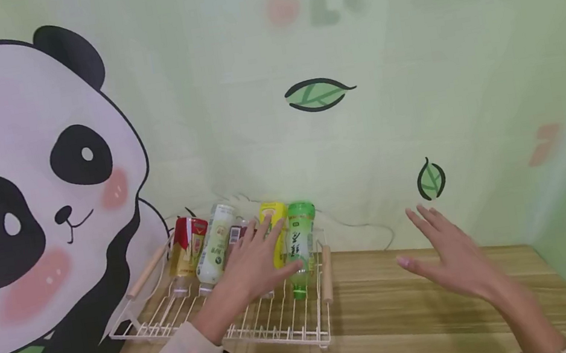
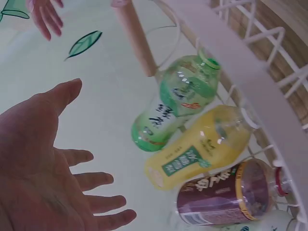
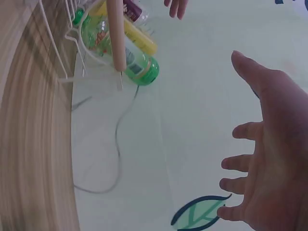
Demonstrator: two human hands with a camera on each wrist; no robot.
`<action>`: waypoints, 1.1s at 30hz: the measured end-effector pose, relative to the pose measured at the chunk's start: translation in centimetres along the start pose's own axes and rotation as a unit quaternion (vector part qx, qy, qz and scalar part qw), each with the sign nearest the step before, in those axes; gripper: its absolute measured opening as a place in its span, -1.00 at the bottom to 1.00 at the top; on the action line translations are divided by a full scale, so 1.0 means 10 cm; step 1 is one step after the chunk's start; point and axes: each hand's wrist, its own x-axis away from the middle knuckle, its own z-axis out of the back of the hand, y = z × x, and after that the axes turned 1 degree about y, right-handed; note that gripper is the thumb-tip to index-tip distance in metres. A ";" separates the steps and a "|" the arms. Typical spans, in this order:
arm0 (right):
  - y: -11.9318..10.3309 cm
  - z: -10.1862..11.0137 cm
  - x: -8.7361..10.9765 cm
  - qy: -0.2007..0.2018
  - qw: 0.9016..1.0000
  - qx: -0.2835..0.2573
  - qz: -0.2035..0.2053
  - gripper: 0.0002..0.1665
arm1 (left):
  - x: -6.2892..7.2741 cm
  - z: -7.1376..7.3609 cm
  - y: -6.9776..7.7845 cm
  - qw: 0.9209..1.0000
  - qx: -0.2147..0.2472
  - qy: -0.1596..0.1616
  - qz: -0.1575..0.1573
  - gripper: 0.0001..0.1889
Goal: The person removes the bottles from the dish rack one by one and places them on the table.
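Observation:
A white wire basket (image 1: 279,334) with wooden handles stands on the table. Several bottles lie tilted in it: a red-and-gold one (image 1: 190,245), a pale white-green one (image 1: 217,241), a purple-labelled one (image 2: 224,192), a yellow one (image 2: 204,147) and a green one (image 1: 299,232). My left hand (image 1: 252,266) hovers above the bottles with fingers spread, hiding part of the purple one in the head view; the left wrist view shows it apart from them. To the right of the basket, my right hand (image 1: 451,258) is held in the air over the table, its fingers extended and holding nothing.
The wood-grain table (image 1: 413,315) extends right of the basket. Behind it hangs a pale green backdrop (image 1: 226,87) with a printed panda and leaves. A thin cord (image 3: 118,144) trails along the backdrop beside the basket's right wooden handle (image 1: 327,273).

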 end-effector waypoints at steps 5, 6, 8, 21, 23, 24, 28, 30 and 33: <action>-0.16 -0.21 0.03 0.003 0.996 -0.085 0.007 0.11 | 0.00 0.02 0.05 0.998 0.056 0.023 -0.019 0.05; -0.20 -0.28 0.03 0.004 0.995 -0.102 0.008 0.09 | -0.02 -0.01 0.05 0.997 0.074 0.029 -0.021 0.04; -0.28 -0.44 0.03 0.006 0.991 -0.131 0.005 0.06 | -0.08 -0.09 0.08 0.993 0.109 0.042 -0.023 0.04; -0.66 -1.27 -0.10 -0.016 0.946 -0.315 -0.080 -0.01 | -0.37 -0.51 0.26 0.960 0.262 0.094 0.044 -0.02; -0.71 -1.33 -0.13 -0.019 0.932 -0.347 -0.105 -0.01 | -0.42 -0.52 0.26 0.954 0.280 0.093 0.049 -0.04; -0.73 -1.36 -0.14 -0.021 0.923 -0.367 -0.116 -0.02 | -0.43 -0.53 0.26 0.951 0.290 0.090 0.052 -0.05; -0.79 -1.47 -0.17 -0.031 0.881 -0.447 -0.151 -0.03 | -0.49 -0.55 0.27 0.938 0.333 0.077 0.062 -0.08; -0.81 -1.52 -0.18 -0.039 0.862 -0.481 -0.157 -0.04 | -0.50 -0.57 0.28 0.934 0.345 0.070 0.069 -0.06; -0.84 -1.60 -0.17 -0.050 0.842 -0.513 -0.163 -0.07 | -0.51 -0.60 0.29 0.932 0.349 0.055 0.081 0.00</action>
